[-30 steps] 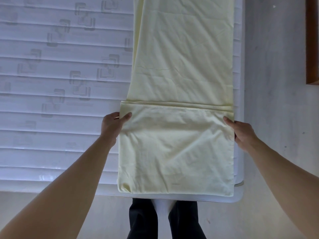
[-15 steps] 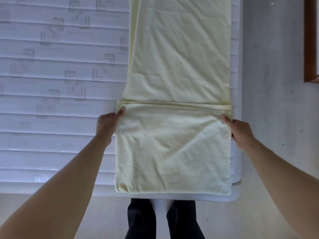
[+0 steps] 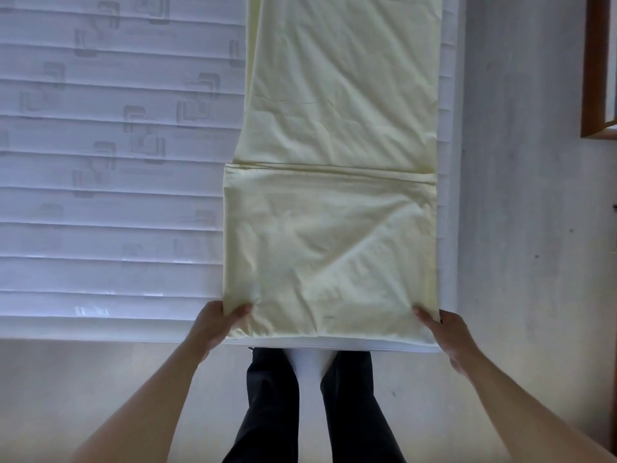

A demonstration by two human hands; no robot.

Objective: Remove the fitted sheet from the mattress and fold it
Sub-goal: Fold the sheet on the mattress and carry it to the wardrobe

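The pale yellow fitted sheet (image 3: 334, 135) lies as a long narrow strip along the right side of the bare white mattress (image 3: 110, 182). Its near end is folded back on itself, making a square flap whose far edge crosses the strip midway. My left hand (image 3: 215, 325) pinches the flap's near left corner, thumb on top of the cloth. At the near right corner my right hand (image 3: 445, 332) grips the fold the same way. Both corners sit at the mattress's near edge.
The mattress's near edge (image 3: 100, 329) runs across in front of me, with my legs (image 3: 310, 406) in dark trousers on the pale floor below it. Grey floor runs along the right of the mattress. A brown wooden frame (image 3: 592, 68) stands at the far right.
Both hands have slid from the far corners of the folded flap down its sides to its near corners at the mattress edge. The sheet stays flat.
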